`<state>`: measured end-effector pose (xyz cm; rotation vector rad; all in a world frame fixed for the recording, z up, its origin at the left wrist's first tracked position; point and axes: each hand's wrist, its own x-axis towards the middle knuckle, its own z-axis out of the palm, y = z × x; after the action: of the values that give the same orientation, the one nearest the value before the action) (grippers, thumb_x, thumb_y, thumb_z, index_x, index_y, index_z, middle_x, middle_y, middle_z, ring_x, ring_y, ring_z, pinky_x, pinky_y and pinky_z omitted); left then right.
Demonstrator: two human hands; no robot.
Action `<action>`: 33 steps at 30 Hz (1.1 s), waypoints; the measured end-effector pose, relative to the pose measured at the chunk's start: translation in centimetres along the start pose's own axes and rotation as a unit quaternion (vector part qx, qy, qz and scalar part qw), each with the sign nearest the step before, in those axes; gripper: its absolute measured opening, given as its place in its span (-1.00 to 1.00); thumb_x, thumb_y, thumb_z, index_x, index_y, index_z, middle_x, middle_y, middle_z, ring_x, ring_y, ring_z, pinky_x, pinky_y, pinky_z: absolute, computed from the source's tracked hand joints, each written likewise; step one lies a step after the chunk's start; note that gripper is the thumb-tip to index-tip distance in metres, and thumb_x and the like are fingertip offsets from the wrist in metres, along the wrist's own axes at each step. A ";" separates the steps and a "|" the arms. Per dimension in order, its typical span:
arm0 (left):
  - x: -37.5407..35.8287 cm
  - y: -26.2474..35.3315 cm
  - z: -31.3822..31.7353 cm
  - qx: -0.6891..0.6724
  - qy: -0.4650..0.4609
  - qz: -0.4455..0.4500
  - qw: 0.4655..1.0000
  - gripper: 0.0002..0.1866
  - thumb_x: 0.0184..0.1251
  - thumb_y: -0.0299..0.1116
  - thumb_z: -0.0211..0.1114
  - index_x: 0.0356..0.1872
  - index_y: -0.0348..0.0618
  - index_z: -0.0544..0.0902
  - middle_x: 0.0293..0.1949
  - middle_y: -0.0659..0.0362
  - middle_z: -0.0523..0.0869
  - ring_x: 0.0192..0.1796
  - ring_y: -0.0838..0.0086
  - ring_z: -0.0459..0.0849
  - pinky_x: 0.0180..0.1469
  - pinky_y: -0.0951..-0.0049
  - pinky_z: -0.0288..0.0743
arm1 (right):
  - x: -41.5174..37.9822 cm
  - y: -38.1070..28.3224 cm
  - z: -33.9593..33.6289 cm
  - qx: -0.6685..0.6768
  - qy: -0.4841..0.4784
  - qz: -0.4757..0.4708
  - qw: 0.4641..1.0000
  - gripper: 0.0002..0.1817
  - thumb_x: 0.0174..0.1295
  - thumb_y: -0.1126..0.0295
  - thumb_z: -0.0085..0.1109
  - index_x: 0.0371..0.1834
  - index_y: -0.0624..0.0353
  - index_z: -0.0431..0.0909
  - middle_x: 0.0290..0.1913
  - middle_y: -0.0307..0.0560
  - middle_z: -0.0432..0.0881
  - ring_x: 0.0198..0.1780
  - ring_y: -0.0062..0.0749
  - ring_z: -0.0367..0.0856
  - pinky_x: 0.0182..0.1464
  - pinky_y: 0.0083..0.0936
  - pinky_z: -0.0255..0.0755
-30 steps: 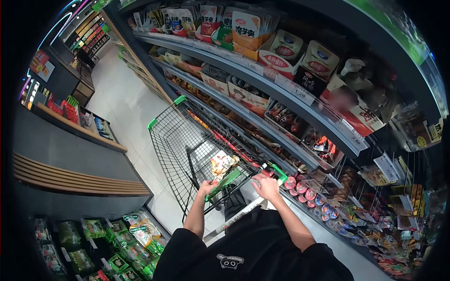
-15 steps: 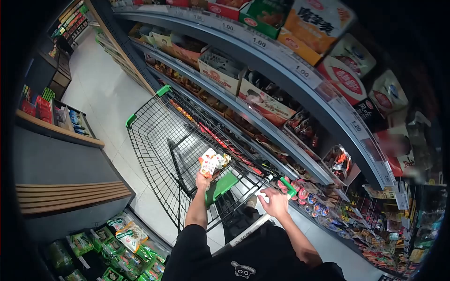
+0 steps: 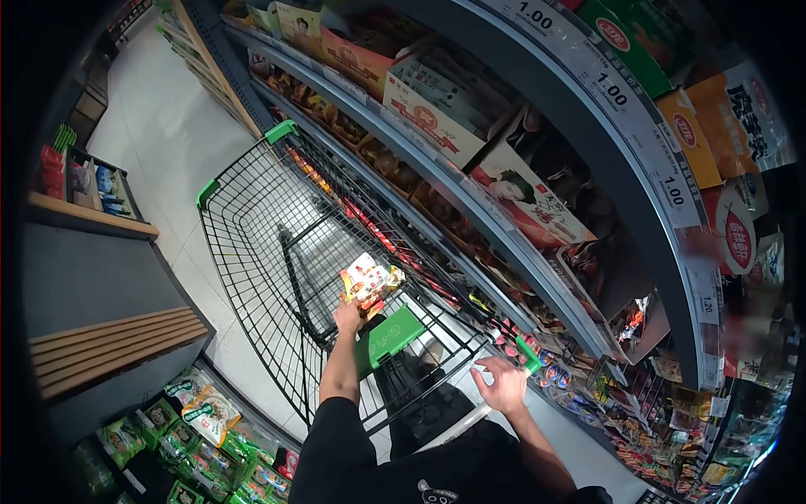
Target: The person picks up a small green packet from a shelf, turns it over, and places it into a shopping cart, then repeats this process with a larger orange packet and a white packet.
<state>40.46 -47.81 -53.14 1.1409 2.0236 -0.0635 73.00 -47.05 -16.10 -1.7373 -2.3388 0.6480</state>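
Small white, red and yellow snack packets (image 3: 369, 281) are bunched at the fingers of my left hand (image 3: 348, 317), which is closed on them over the rear part of the shopping cart. The black wire cart (image 3: 252, 244) has green corners and a green seat panel (image 3: 393, 338). Near the green end of the cart's handle bar (image 3: 453, 427), my right hand (image 3: 502, 383) is held with thumb and fingers apart and nothing in it.
Shelves of boxed snacks (image 3: 432, 118) with price tags run along the right. Hanging packets (image 3: 672, 420) are at the lower right. A grey counter (image 3: 101, 294) stands left, with green packaged goods (image 3: 201, 454) below it. Tiled floor (image 3: 147, 126) stretches ahead.
The view has shifted closer to the right-hand shelves. My left hand has turned, and the packets in it look more spread out. My right hand's fingers have curled slightly.
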 end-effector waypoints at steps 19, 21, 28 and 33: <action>0.3 0.1 -0.7 -0.039 0.017 -0.024 0.999 -0.51 0.07 -0.24 0.41 0.08 0.02 0.52 0.05 -0.03 0.62 0.02 0.04 0.65 0.03 0.12 0.55 | -0.6 0.8 0.6 0.020 -0.002 0.015 1.000 -0.81 0.14 0.18 0.28 -0.34 0.05 0.69 -0.30 -0.22 0.72 -0.26 -0.26 0.71 -0.25 -0.39 0.56; 0.6 0.5 -1.1 -0.027 0.006 -0.021 0.999 -0.65 0.10 -0.24 0.36 -0.05 0.00 0.63 -0.07 -0.01 0.69 -0.04 0.08 0.69 -0.01 0.13 0.57 | -0.4 0.6 0.6 0.024 0.010 0.011 1.000 -0.82 0.13 0.20 0.30 -0.37 0.06 0.69 -0.32 -0.22 0.72 -0.28 -0.27 0.71 -0.26 -0.41 0.56; 3.3 -0.7 1.5 -0.159 0.058 -0.112 0.979 -0.77 0.14 -0.16 0.24 -0.35 -0.03 0.76 -0.31 0.04 0.77 -0.18 0.16 0.75 -0.15 0.22 0.60 | -0.1 0.7 0.6 0.012 0.015 -0.017 1.000 -0.84 0.10 0.24 0.33 -0.39 0.07 0.69 -0.35 -0.21 0.72 -0.33 -0.28 0.71 -0.33 -0.44 0.56; 4.2 -0.2 0.6 -0.165 0.049 -0.151 0.973 -0.74 0.18 -0.16 0.20 -0.33 -0.08 0.74 -0.25 0.00 0.76 -0.13 0.17 0.74 -0.11 0.20 0.60 | 0.0 0.4 0.5 0.024 0.010 -0.003 1.000 -0.81 0.11 0.22 0.33 -0.37 0.09 0.70 -0.35 -0.14 0.72 -0.29 -0.25 0.71 -0.27 -0.45 0.55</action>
<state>39.48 -45.27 -56.36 0.6367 2.1811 0.1751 73.13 -47.08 -16.73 -1.7070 -2.2959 0.6750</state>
